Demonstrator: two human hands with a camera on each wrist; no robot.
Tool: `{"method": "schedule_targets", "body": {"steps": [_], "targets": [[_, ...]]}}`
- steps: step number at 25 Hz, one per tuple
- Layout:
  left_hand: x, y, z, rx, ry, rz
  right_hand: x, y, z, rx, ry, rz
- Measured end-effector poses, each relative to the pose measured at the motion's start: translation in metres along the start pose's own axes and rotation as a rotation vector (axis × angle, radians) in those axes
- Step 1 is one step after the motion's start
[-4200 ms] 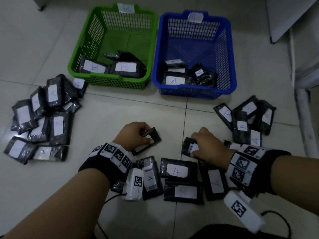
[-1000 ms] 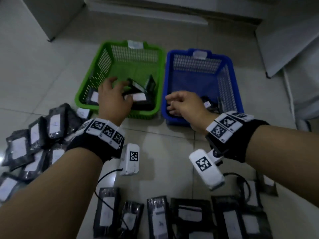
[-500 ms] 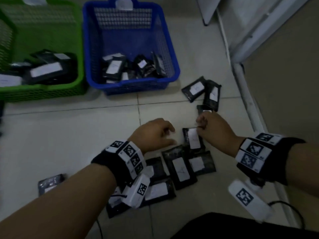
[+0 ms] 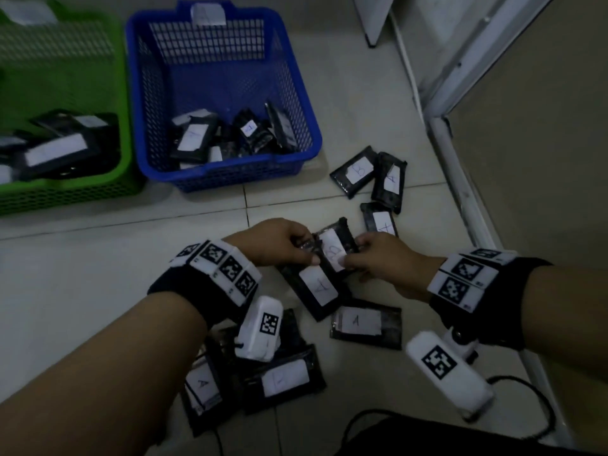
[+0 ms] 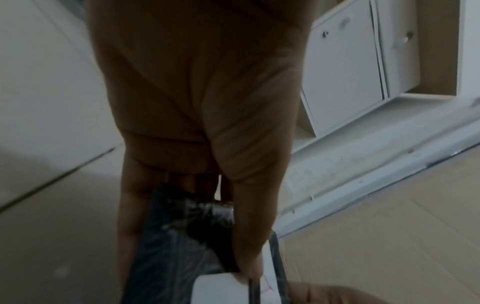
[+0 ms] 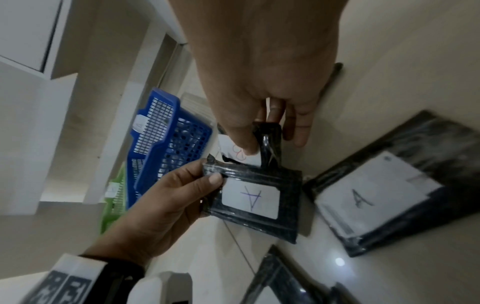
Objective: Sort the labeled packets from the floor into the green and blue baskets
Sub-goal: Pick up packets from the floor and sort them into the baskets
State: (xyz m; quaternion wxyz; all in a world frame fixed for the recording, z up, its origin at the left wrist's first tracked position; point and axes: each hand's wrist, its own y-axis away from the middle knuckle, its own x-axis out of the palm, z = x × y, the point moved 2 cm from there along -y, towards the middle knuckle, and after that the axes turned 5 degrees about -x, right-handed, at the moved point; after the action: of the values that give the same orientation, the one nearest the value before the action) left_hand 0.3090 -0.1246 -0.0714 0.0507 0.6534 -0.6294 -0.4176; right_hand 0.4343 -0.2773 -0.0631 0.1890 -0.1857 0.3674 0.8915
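Observation:
Black packets with white letter labels lie on the tiled floor. My left hand (image 4: 307, 253) pinches the top edge of a packet marked A (image 4: 319, 287), also seen as the A packet (image 6: 250, 197) in the right wrist view. Right beside it, my right hand (image 4: 353, 258) pinches a packet marked B (image 4: 332, 248) by its corner; thumb and forefinger grip the B packet (image 6: 270, 139). The two packets touch or overlap. The blue basket (image 4: 230, 176) and the green basket (image 4: 126, 153) stand at the far left, each holding several packets.
More packets lie at the right (image 4: 358, 172), (image 4: 390, 182), (image 4: 383, 222), and near me (image 4: 365, 324), (image 4: 283, 378), (image 4: 200, 386). A white door frame (image 4: 460, 192) runs along the right. A black cable (image 4: 526, 386) trails from my right wrist.
A second ago both hands hung over the baskets. They came back to the floor pile; now the left pinches the A packet and the right has lifted the B packet.

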Motion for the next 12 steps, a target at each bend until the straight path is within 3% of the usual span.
{"method": "schedule_targets", "body": {"steps": [7, 10, 12], "targets": [[-0.096, 0.041, 0.015, 0.047, 0.561, -0.231, 0.005, -0.019, 0.069, -0.179, -0.34, -0.113], [-0.134, 0.051, 0.036, 0.059, 0.726, -0.584, 0.01, -0.025, 0.088, -0.211, -0.4, -0.135], [-0.146, 0.049, 0.051, -0.037, 0.651, -0.883, 0.016, -0.028, 0.099, -0.217, -0.47, -0.137]]}}
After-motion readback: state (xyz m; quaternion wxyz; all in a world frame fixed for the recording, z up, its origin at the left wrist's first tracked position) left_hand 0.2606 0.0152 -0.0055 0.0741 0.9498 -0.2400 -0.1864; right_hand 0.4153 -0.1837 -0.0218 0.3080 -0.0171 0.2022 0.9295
